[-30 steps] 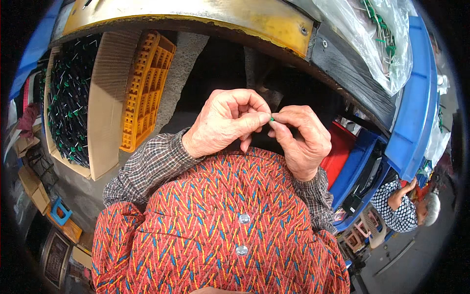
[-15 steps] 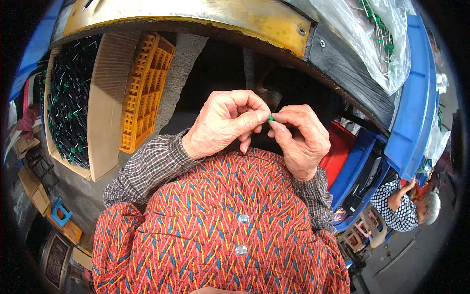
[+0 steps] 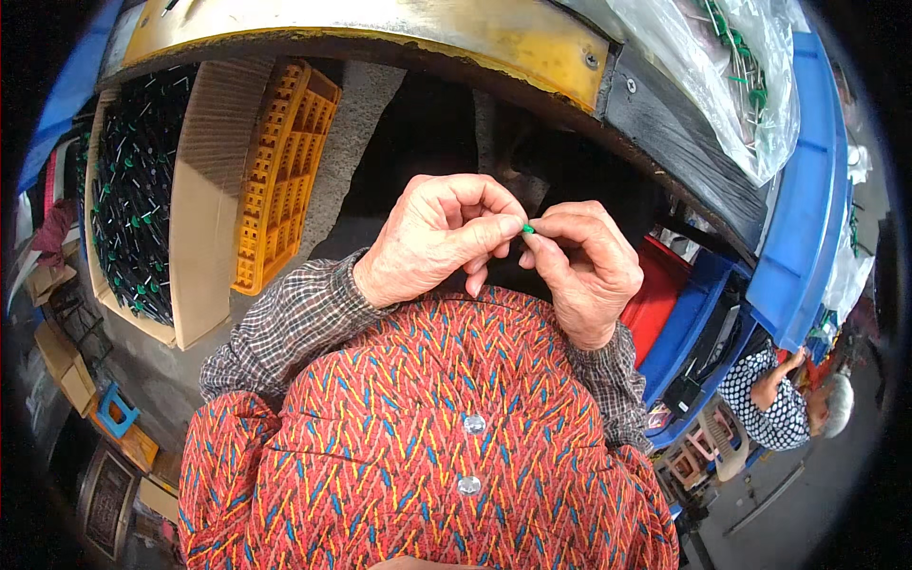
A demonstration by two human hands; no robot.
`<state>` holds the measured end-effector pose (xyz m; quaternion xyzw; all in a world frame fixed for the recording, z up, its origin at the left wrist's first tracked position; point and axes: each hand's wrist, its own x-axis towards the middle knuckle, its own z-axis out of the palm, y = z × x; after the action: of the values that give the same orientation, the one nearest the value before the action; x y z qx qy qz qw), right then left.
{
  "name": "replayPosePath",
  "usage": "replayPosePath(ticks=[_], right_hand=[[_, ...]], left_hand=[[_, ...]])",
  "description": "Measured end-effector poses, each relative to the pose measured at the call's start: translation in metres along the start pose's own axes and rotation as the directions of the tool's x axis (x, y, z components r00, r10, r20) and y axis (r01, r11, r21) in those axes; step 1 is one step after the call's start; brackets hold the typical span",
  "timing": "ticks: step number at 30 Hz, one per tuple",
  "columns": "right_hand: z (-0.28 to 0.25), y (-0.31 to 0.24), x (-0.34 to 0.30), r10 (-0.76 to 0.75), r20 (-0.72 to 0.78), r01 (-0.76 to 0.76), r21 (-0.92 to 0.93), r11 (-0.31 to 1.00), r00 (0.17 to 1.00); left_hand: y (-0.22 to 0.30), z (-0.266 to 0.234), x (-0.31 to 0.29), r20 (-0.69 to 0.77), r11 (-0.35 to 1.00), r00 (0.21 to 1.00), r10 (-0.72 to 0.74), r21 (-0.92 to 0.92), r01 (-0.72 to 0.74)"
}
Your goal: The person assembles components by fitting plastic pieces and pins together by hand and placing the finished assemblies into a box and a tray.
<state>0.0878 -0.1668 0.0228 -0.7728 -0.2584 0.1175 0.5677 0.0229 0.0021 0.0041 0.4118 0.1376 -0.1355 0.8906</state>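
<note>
A small green piece [image 3: 528,229] sits pinched between my two hands, above my lap; its exact kind is too small to make out. My left hand [image 3: 442,228] is closed, thumb and forefinger pressed together at its left side. From the right, my right hand [image 3: 587,266] grips it with thumb and fingertips. Most of the piece is hidden by the fingertips. To the left stands a cardboard box [image 3: 204,218] full of black stems with green heads and pale metal pins [image 3: 138,199].
A worn metal-edged bench [image 3: 380,21] runs across the front. Beside the box stands an orange crate [image 3: 285,180]. At right are a clear bag [image 3: 760,142] of green-headed pins, a blue tray [image 3: 798,209], a blue bin [image 3: 679,304] and a red container [image 3: 655,285]. Another person [image 3: 774,404] sits far right.
Both hands keep nearly the same place and grip. The green piece shifts very slightly between the fingertips.
</note>
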Motion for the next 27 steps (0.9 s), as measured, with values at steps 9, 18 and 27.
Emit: replayPosePath(ticks=[9,18,27], right_hand=[[0.0,-0.004,0.004,-0.096,0.025,0.097,-0.084,0.992,0.995],[-0.002,-0.009,0.009,-0.232,0.046,0.237,-0.182,0.954,0.972],[0.001,-0.015,0.008,-0.191,0.01,0.191,-0.125,0.974,0.982]], left_hand=[[0.004,0.001,-0.001,-0.016,0.999,1.0,-0.011,0.046,0.012],[0.01,0.006,-0.004,-0.044,0.987,0.999,0.028,0.159,-0.02],[0.007,0.006,-0.002,-0.034,1.0,0.999,0.006,0.031,-0.005]])
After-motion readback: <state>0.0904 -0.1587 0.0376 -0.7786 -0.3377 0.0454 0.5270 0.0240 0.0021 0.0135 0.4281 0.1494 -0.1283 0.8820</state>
